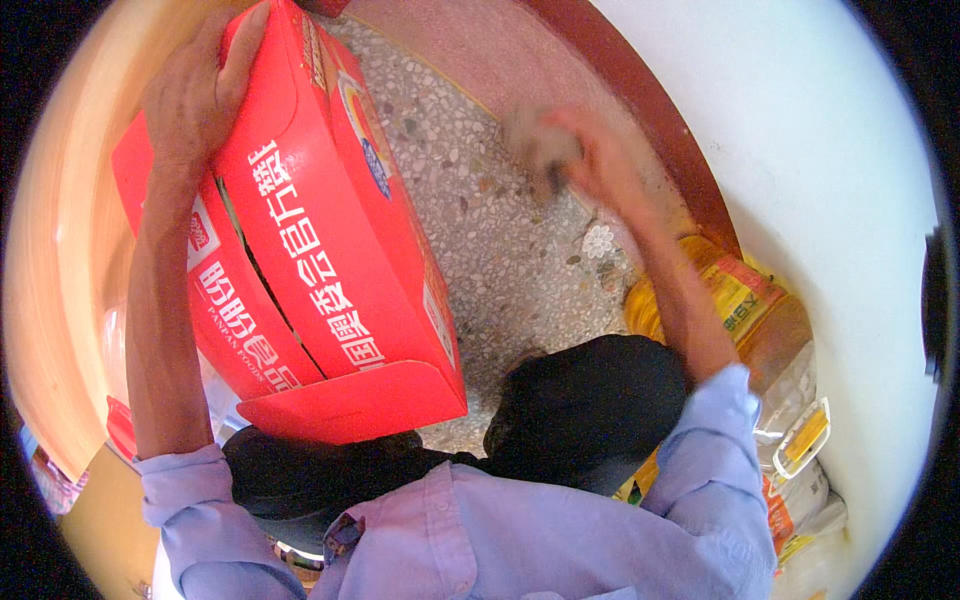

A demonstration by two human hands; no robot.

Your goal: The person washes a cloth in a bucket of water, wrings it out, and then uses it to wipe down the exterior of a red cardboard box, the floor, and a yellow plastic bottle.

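A large red cardboard box point(356, 225) with white printed writing stands tilted before me, its top flaps nearly meeting at a dark seam. My left hand point(191, 105) grips its far upper end, thumb and fingers spread over the edge. To the right, my right hand point(600, 161) is blurred and reaches out low over the floor. It holds a crumpled greyish rag point(536, 142), also blurred, so its exact kind is hard to tell. Speckled terrazzo floor point(480, 247) lies between the box and that hand.
Large plastic jugs of yellow oil point(772, 334) stand by the white wall point(847, 187) at right, with plastic packages point(810, 502) nearer me. A dark red baseboard point(675, 97) edges the floor. Pale wooden furniture point(56, 247) curves along the left. My dark-trousered knee point(592, 405) is bent below.
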